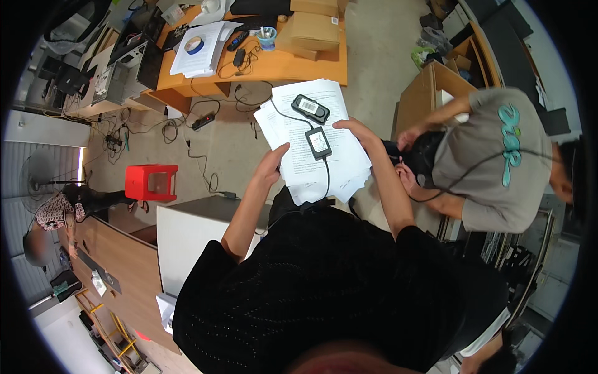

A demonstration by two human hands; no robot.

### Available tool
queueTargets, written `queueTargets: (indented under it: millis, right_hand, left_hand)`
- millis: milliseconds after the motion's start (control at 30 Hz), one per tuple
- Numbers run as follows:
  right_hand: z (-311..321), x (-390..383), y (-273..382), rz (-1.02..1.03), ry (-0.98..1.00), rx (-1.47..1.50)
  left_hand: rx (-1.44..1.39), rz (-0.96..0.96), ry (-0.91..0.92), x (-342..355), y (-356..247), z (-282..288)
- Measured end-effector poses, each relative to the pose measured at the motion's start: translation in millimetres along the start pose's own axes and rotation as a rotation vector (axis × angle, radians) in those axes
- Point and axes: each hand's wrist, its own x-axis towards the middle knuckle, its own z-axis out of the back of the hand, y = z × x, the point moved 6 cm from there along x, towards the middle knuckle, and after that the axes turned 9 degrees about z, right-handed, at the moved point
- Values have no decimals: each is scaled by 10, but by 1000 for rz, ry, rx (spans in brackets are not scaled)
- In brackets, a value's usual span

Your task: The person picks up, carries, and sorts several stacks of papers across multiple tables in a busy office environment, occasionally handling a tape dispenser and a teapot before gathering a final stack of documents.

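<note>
My left hand (273,163) grips the left edge of a thick stack of printed paper (299,171), its thumb on top. On the right edge, my right hand (360,132) holds the same stack, thumb over the top sheet and the other fingers hidden beneath. Lying on the paper is a black rounded device (310,108) with a white label. Just below it sits a small black adapter box (318,143), also labelled. A thin black cable runs from the box down toward my body, and another curves off to the upper left.
An orange desk (299,71) ahead bears cardboard boxes (311,28), papers and a blue cup (266,38). Cables and a power strip (204,121) lie on the floor near a red stool (151,182). A person in a grey shirt (498,162) works close on my right; another stands far left.
</note>
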Motion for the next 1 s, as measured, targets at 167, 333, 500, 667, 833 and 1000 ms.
queueTargets:
  millis: [167,333,500,667,833,1000]
  right_hand:
    - [277,1085,275,-56,91,-163]
    - [336,1904,517,-239,152,-313]
    - [556,2843,645,-301,195,-395]
    - [731,3543,364,-598,210,-238]
    - [1190,4293,56,-219,86,-404]
    - [656,4355,478,-284,184,-691]
  left_hand:
    - [-162,-117,3,647,-337,191]
    - [-280,-171,-56,1134,-623,386]
    - [-412,-217,-111,1756,-902,575]
    - [-468,-217,-210,2181,-1091,913]
    - [-484,-184,-305,2538,-1232,1146]
    - [-581,-232,-467,2532,-1144,1290]
